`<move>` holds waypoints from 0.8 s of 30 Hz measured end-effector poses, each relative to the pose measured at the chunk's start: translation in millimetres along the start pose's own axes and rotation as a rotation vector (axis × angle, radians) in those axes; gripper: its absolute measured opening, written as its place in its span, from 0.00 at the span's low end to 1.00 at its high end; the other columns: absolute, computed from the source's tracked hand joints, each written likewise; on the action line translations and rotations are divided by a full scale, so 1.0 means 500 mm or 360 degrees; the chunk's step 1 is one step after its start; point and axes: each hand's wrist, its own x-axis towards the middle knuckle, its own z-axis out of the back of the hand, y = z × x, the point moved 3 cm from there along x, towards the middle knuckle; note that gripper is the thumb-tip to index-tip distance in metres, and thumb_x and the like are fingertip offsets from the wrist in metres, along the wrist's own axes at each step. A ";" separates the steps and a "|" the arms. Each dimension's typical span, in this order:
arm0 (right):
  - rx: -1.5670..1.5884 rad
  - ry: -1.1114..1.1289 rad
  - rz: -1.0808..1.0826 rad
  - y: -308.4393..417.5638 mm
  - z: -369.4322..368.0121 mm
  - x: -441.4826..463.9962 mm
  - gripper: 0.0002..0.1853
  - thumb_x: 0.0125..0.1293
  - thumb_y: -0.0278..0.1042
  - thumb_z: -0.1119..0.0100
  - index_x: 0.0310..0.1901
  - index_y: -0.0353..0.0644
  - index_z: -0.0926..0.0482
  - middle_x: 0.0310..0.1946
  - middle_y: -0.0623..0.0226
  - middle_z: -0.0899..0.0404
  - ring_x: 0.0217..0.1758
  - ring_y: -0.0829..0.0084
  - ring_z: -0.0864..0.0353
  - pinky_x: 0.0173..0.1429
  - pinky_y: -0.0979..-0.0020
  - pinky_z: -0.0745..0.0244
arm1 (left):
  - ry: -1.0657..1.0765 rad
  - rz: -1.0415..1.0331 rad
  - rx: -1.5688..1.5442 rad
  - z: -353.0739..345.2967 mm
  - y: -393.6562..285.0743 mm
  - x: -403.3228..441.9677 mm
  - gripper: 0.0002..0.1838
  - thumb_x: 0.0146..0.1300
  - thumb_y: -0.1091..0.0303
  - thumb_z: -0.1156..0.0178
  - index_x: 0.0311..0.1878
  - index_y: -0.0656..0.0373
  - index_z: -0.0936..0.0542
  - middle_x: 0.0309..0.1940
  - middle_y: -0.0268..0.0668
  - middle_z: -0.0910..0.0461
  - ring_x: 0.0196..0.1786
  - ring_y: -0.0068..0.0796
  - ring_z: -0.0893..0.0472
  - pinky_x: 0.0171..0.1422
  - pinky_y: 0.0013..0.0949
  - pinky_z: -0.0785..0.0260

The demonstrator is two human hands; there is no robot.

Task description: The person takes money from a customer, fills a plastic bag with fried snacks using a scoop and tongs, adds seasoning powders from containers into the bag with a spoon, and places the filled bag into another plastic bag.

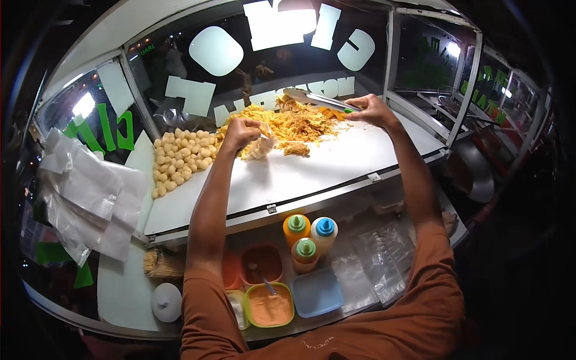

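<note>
My left hand (243, 133) is closed on the top of a small clear plastic bag (260, 147), which hangs over the white counter (252, 183) with some light-coloured contents in its lower part. My right hand (371, 112) grips metal tongs (318, 99) with a green piece near the fingers. The tips of the tongs reach left over a heap of yellow and brown fried food (291, 123). Whether the tips hold a piece cannot be made out. Left of the heap lies a pile of pale round balls (180, 157).
Glass panels (288, 60) enclose the counter's back and sides. Clear bags (90, 186) hang at left. On the lower shelf are three squeeze bottles (305, 252), an orange sauce tub (270, 306) with a spoon, a blue-lidded box (317, 292), flat bags (381, 264) and skewers (161, 264).
</note>
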 end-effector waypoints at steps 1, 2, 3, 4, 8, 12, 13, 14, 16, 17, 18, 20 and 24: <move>-0.0048 -0.0183 0.0116 0.010 0.007 -0.021 0.27 0.46 0.42 0.27 0.51 0.46 0.16 0.41 0.62 0.14 0.37 0.75 0.16 0.46 0.74 0.26 | 0.0024 0.0010 0.0002 -0.006 -0.024 -0.008 0.17 0.43 0.79 0.36 0.41 0.73 0.17 0.29 0.41 0.17 0.29 0.24 0.18 0.34 0.25 0.25; -0.0071 -0.0191 0.0152 0.020 0.008 -0.038 0.27 0.46 0.43 0.27 0.51 0.46 0.17 0.41 0.62 0.14 0.38 0.75 0.16 0.46 0.74 0.26 | 0.0047 0.0018 0.0004 -0.010 -0.050 -0.015 0.18 0.44 0.79 0.36 0.42 0.74 0.18 0.30 0.42 0.17 0.30 0.25 0.18 0.35 0.25 0.25; -0.0093 -0.0203 0.0186 0.042 0.009 -0.055 0.27 0.46 0.43 0.27 0.52 0.47 0.17 0.42 0.62 0.14 0.38 0.75 0.15 0.46 0.74 0.25 | 0.0074 0.0025 0.0009 -0.017 -0.070 -0.019 0.18 0.44 0.80 0.36 0.42 0.75 0.19 0.32 0.42 0.17 0.31 0.26 0.18 0.36 0.26 0.24; -0.0115 -0.0217 0.0219 0.066 0.009 -0.073 0.28 0.46 0.44 0.27 0.52 0.47 0.17 0.42 0.62 0.14 0.38 0.75 0.15 0.47 0.73 0.25 | 0.0081 0.0040 0.0001 -0.022 -0.071 -0.014 0.19 0.46 0.80 0.35 0.45 0.75 0.20 0.34 0.44 0.18 0.34 0.28 0.17 0.39 0.27 0.23; -0.0466 -0.0323 0.0171 0.156 -0.010 -0.140 0.27 0.48 0.46 0.28 0.54 0.56 0.18 0.45 0.70 0.15 0.44 0.73 0.16 0.52 0.70 0.24 | 0.0099 0.0144 -0.0101 -0.034 -0.058 0.019 0.21 0.52 0.80 0.34 0.50 0.75 0.23 0.43 0.45 0.20 0.41 0.33 0.16 0.47 0.30 0.21; -0.0653 -0.0252 0.0102 0.160 -0.027 -0.173 0.26 0.50 0.48 0.28 0.53 0.60 0.18 0.44 0.71 0.14 0.43 0.71 0.17 0.50 0.69 0.25 | 0.0069 0.0162 -0.0373 -0.037 -0.061 -0.004 0.17 0.54 0.79 0.34 0.48 0.71 0.21 0.41 0.43 0.18 0.38 0.28 0.17 0.46 0.28 0.22; -0.0697 -0.0254 0.0151 0.153 -0.032 -0.173 0.27 0.50 0.50 0.28 0.54 0.60 0.18 0.42 0.71 0.14 0.42 0.70 0.17 0.48 0.69 0.25 | 0.0095 0.0159 -0.0377 -0.037 -0.056 0.000 0.17 0.54 0.79 0.34 0.48 0.71 0.21 0.40 0.43 0.18 0.37 0.28 0.17 0.45 0.28 0.23; -0.0721 -0.0231 0.0181 0.151 -0.032 -0.171 0.27 0.49 0.50 0.27 0.54 0.60 0.18 0.41 0.71 0.14 0.42 0.70 0.17 0.48 0.69 0.25 | 0.0120 0.0157 -0.0383 -0.036 -0.052 0.003 0.17 0.54 0.79 0.33 0.48 0.70 0.21 0.40 0.42 0.18 0.37 0.27 0.17 0.45 0.28 0.23; -0.0767 -0.0182 0.0239 0.147 -0.031 -0.167 0.27 0.49 0.51 0.27 0.54 0.61 0.18 0.40 0.71 0.14 0.42 0.69 0.17 0.48 0.69 0.25 | 0.0236 0.0061 -0.0384 -0.038 -0.068 -0.004 0.22 0.48 0.83 0.33 0.50 0.76 0.23 0.43 0.47 0.20 0.38 0.30 0.17 0.43 0.30 0.21; -0.0798 -0.0123 0.0217 0.140 -0.032 -0.157 0.28 0.49 0.53 0.27 0.54 0.61 0.18 0.41 0.71 0.14 0.44 0.69 0.17 0.49 0.68 0.24 | 0.0249 -0.0012 -0.0337 -0.045 -0.072 -0.012 0.23 0.47 0.83 0.34 0.50 0.76 0.23 0.43 0.46 0.20 0.38 0.30 0.17 0.43 0.30 0.21; -0.0866 -0.0078 0.0186 0.146 -0.028 -0.152 0.28 0.49 0.53 0.28 0.54 0.60 0.18 0.44 0.71 0.15 0.45 0.69 0.18 0.49 0.68 0.24 | 0.0263 -0.0082 -0.0289 -0.050 -0.074 -0.020 0.24 0.46 0.82 0.34 0.50 0.76 0.23 0.43 0.45 0.20 0.38 0.29 0.17 0.43 0.30 0.22; -0.0999 0.0010 0.0117 0.178 -0.017 -0.147 0.29 0.48 0.54 0.28 0.55 0.60 0.19 0.48 0.70 0.16 0.48 0.69 0.19 0.51 0.67 0.24 | 0.0307 -0.0136 -0.0239 -0.055 -0.071 -0.023 0.26 0.44 0.81 0.35 0.51 0.76 0.22 0.43 0.44 0.19 0.37 0.25 0.18 0.42 0.26 0.24; -0.1258 0.0119 0.0045 0.245 -0.006 -0.131 0.29 0.46 0.56 0.27 0.52 0.59 0.17 0.50 0.68 0.18 0.53 0.66 0.21 0.55 0.64 0.26 | 0.0391 -0.0205 -0.0062 -0.062 -0.050 -0.018 0.27 0.42 0.80 0.36 0.51 0.77 0.21 0.43 0.44 0.19 0.39 0.23 0.20 0.44 0.24 0.26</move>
